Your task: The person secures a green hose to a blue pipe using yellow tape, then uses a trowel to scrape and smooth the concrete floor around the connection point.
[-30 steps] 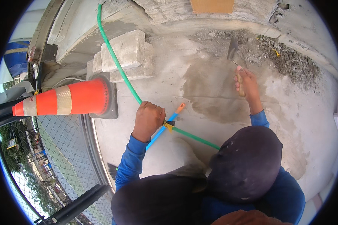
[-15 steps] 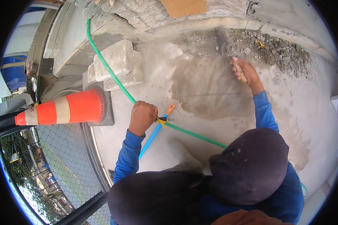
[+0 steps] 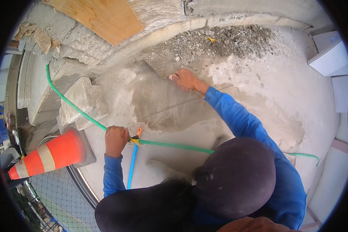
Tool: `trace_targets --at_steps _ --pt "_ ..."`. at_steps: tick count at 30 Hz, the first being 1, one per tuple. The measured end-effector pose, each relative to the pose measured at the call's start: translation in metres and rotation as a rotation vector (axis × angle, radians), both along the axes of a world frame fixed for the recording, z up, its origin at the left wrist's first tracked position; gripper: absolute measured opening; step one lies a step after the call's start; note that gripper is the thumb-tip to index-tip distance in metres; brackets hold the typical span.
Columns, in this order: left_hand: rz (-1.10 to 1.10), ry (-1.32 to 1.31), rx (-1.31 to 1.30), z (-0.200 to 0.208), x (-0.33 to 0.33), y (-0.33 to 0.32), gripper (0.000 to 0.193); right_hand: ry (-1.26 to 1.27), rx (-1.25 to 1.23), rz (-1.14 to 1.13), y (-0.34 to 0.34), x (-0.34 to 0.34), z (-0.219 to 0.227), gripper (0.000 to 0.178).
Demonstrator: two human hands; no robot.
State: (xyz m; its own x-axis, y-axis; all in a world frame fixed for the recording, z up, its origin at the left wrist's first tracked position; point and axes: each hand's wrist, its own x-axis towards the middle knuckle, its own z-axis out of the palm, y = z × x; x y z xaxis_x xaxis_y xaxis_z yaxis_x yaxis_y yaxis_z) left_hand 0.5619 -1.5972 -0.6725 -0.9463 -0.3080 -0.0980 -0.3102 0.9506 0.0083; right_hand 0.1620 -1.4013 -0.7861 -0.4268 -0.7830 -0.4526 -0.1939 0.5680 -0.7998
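My left hand (image 3: 116, 139) is closed around a green hose (image 3: 78, 110). Beside the fist, a yellow and dark fitting or tie (image 3: 135, 140) sits on the hose. My right hand (image 3: 186, 80) grips a trowel by its handle, and the thin metal blade (image 3: 153, 69) points left. That blade is low over the top edge of a damp grey patch (image 3: 170, 106) on the concrete, close to loose grit; whether it touches cannot be made out. Most of the handle is hidden in my fingers. My knees in dark trousers (image 3: 236, 176) fill the lower middle.
Rubble and soil (image 3: 236, 42) lie along the wall's foot, with a small yellow scrap (image 3: 210, 39) among them. An orange cone (image 3: 60, 152), stacked stone blocks (image 3: 79, 101) and a wire fence (image 3: 62, 199) stand left. A blue pole (image 3: 132, 164) lies beneath the hose. White panels (image 3: 332, 60) are right.
The view has turned, shifting the scene leftward. My right hand has come slightly nearer, and the trowel has swung from pointing away to pointing left. My left hand still holds the hose.
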Motion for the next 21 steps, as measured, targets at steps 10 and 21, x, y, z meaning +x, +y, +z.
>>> trace_targets --at_steps 10,21 --pt "0.066 0.01 0.064 0.013 -0.003 0.013 0.032 0.154 0.045 -0.336 0.193 -0.146 0.04 0.054" --pt "0.015 -0.034 0.009 -0.009 -0.014 -0.001 0.032 -0.237 -0.013 -0.011 0.131 -0.019 0.021 0.049"
